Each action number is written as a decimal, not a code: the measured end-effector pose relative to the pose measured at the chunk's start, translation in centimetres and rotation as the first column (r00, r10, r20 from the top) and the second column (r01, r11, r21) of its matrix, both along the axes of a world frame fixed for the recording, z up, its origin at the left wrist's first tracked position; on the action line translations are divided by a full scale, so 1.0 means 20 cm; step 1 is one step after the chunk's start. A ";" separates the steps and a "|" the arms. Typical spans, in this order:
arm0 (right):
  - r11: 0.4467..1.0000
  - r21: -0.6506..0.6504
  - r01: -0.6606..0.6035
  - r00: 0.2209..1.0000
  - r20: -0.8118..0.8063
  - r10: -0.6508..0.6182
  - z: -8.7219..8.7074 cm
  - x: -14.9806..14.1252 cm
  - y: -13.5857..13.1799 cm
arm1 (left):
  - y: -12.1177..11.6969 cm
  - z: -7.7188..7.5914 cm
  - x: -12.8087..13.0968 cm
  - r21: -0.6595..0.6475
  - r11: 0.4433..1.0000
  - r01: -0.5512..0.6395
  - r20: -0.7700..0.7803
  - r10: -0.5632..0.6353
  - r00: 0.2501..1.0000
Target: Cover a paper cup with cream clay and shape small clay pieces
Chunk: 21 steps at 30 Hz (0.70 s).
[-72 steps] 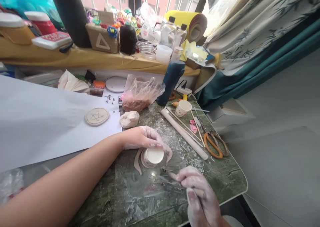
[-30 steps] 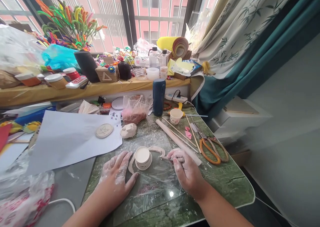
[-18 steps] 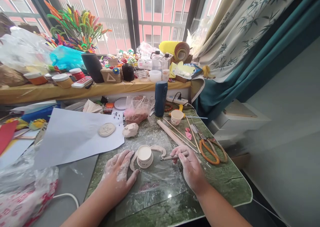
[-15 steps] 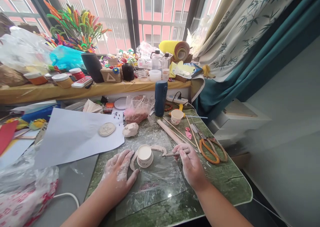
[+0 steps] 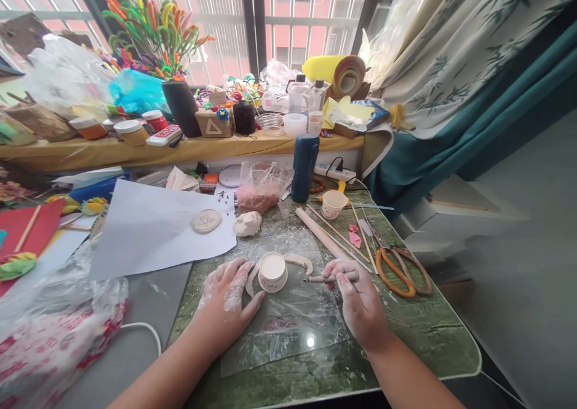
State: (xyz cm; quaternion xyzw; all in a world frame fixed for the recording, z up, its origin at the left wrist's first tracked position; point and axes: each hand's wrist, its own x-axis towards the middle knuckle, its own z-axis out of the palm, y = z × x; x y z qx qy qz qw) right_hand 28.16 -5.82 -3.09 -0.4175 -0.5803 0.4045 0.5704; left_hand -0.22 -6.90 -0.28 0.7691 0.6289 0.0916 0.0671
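Observation:
A small upturned paper cup stands on a clear plastic sheet dusted with white. Around its far side curves a strip of pale clay. Fingers stretched out, my left hand lies flat at the cup's left, beside the strip's left end, and is caked with white powder. My right hand is closed round a thin, clay-smeared modelling tool. The tool's tip points left, close to the strip's right end. A lump of clay rests behind the cup.
Behind my right hand lie a rolling pin, thin sticks and orange-handled scissors. Another paper cup and a dark blue bottle stand farther back. White paper at left bears a round clay disc.
The view has shifted, so the scene sits farther right in the picture. Both hands keep nearly the same pose, and the tool tip remains near the strip's right end.

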 end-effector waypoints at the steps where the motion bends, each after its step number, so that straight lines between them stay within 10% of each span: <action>1: 1.000 -0.026 0.004 1.000 -0.017 -0.004 0.00 0.00 0.01 | 0.01 0.00 0.01 0.003 1.000 -0.006 0.012 0.006 1.000; 21: 0.996 -0.070 -0.055 0.998 -0.027 0.053 0.01 0.00 0.01 | 0.14 0.09 -0.20 -0.090 0.962 0.258 0.303 -0.221 0.927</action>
